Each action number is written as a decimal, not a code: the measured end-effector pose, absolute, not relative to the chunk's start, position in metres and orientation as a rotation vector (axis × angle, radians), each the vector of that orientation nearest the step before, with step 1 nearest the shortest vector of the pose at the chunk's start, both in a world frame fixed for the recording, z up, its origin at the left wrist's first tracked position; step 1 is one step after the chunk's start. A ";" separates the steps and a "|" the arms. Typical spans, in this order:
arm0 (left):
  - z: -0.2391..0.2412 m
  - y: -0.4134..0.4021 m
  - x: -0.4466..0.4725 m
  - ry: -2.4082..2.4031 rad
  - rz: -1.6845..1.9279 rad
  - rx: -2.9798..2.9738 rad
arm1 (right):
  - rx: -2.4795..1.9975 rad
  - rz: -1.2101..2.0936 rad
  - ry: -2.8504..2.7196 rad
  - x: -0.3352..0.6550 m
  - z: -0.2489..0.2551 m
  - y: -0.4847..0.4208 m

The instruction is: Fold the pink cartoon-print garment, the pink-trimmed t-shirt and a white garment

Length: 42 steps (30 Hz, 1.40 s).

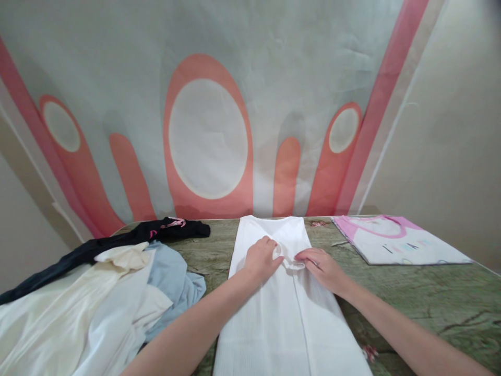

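Observation:
A white garment lies lengthwise in front of me, its sides folded in and its neckline at the far edge of the table. Near its upper middle, a small bunched strip of white fabric stands up from the surface. My left hand has its fingers curled at the left end of that strip, thumb toward it. My right hand pinches the strip's right end between thumb and fingers. Whether the strip is a tie or part of a sleeve, I cannot tell.
At the left lies a loose heap of clothes: a cream garment, a light blue one and a black one. A folded white and pink T-shirt lies at the right on the wood-patterned tabletop. A wall with a printed backdrop rises behind.

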State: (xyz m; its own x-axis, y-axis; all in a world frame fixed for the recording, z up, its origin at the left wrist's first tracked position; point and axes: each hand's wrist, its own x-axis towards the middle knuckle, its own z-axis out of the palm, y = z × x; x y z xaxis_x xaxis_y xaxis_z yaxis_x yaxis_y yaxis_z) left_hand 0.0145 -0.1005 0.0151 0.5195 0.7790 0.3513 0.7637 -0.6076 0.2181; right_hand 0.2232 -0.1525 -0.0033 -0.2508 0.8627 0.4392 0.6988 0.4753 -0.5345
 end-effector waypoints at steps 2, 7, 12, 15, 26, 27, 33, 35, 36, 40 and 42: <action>0.014 -0.098 0.015 1.405 0.668 2.638 | -1.287 0.281 -1.999 0.221 0.004 -0.146; 0.009 -0.092 0.018 1.451 0.733 2.360 | -1.325 0.315 -2.125 0.203 0.024 -0.123; 0.011 -0.074 0.008 1.454 0.804 2.045 | -1.600 0.147 -2.314 0.177 0.032 -0.111; 0.015 -0.059 -0.004 1.382 0.829 1.889 | -1.720 0.063 -2.345 0.167 0.031 -0.107; 0.017 -0.037 -0.024 1.103 0.929 1.556 | -1.856 0.197 -2.253 0.153 0.032 -0.083; 0.016 -0.038 -0.024 1.098 0.929 1.538 | -1.848 0.239 -2.225 0.153 0.032 -0.079; 0.015 -0.040 -0.021 1.083 0.910 1.459 | -1.713 0.646 -2.106 0.156 0.022 -0.061; 0.015 -0.041 -0.020 1.075 0.903 1.445 | -1.651 0.730 -2.061 0.159 0.017 -0.060; 0.014 -0.041 -0.020 1.068 0.899 1.440 | -1.625 0.746 -2.033 0.162 0.016 -0.060; 0.013 -0.044 -0.016 1.035 0.897 1.429 | -1.557 0.717 -1.947 0.177 0.012 -0.068; 0.013 -0.047 -0.014 1.022 0.901 1.428 | -1.543 0.682 -1.933 0.184 0.010 -0.077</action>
